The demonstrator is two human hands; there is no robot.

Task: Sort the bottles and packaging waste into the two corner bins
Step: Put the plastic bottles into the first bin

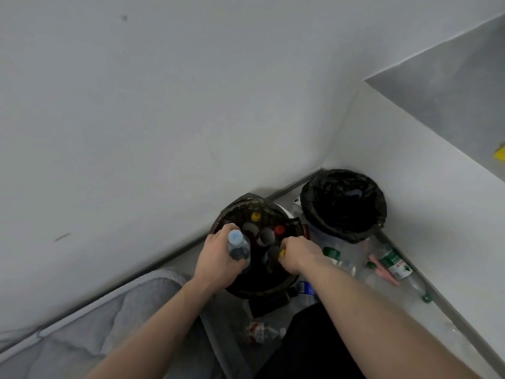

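I see my left grip (218,255) curled around a clear bottle with a pale blue cap (238,246), held over the near bin (246,212), already holding capped bottles. Just right of it, my right grip (296,254) pinches something yellow (282,253) above the same bin. Farther right stands the black-lined corner bin (345,205), with loose bottles (393,262) on the floor (437,318) beside it.

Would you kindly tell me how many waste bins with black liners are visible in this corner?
2. The nearer bin, already packed with bottles, sits under both hands; the farther bin, looking mostly empty, stands right in the corner, to its right. None seems hidden.
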